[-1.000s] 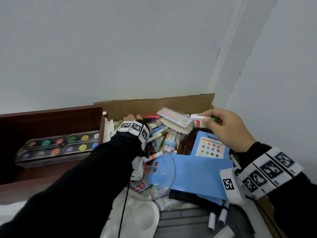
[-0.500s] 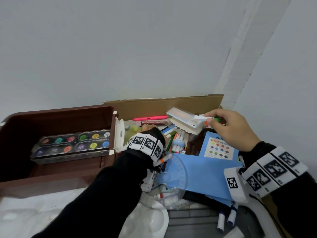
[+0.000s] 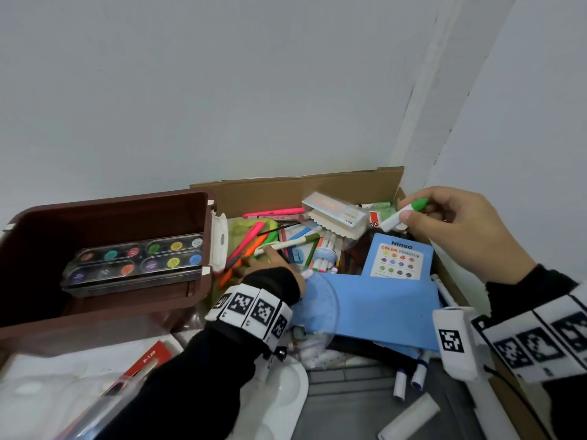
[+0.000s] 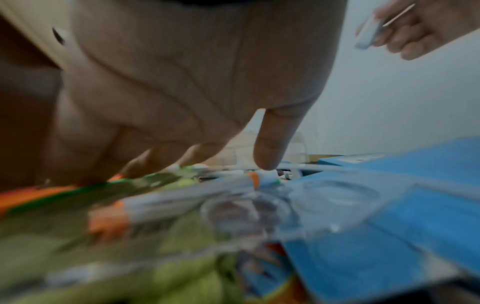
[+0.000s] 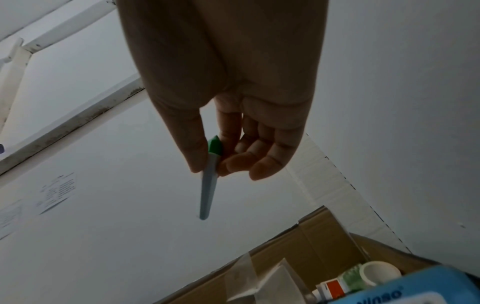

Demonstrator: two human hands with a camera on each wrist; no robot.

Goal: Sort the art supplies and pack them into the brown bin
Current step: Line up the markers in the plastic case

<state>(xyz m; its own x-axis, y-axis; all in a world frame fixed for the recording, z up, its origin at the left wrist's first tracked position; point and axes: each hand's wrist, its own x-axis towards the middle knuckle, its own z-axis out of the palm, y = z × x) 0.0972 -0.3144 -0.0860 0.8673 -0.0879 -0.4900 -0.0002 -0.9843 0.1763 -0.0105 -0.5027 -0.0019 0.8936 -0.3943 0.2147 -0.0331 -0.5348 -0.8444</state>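
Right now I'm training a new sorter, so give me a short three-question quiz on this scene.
1. True or false: the paint set lies inside the brown bin.
2. What does the right hand hold? A) scissors B) green-capped marker C) ruler
3. Fill in: the left hand reaches into the ___ box.

Key: 1 true. 2 B, the marker, pinched at its cap end. 3 cardboard.
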